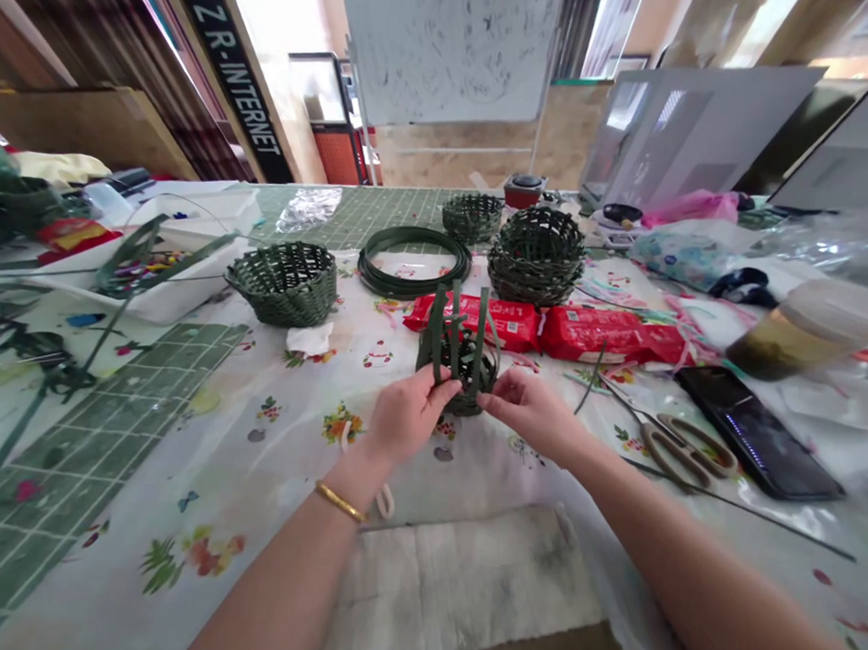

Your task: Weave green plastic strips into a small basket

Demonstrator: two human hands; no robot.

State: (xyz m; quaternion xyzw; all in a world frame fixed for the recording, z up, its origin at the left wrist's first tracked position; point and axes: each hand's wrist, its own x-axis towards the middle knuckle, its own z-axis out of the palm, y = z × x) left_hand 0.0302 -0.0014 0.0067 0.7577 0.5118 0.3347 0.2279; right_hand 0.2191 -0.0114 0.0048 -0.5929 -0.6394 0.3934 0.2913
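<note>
A small dark green woven basket [467, 367], with several flat strips standing up from its rim, is between my two hands at the middle of the table. My left hand [410, 407] grips its left side, thumb on the front and fingers around the wall. At the lower right of the weave, my right hand [527, 408] pinches with thumb and forefinger; whether a strip end sits in that pinch is hard to make out. Just behind the basket lies a red packet [513, 321], and a second red packet [600, 334] lies to its right.
Finished-looking woven baskets [285, 285] [536, 257] and a coil of green strip [414, 261] stand behind. Scissors [684, 450], a phone [758, 430] and a tilted cup [817, 330] are at right. A white tray [176, 297] holds small items at left. A grey cloth [461, 583] lies in front.
</note>
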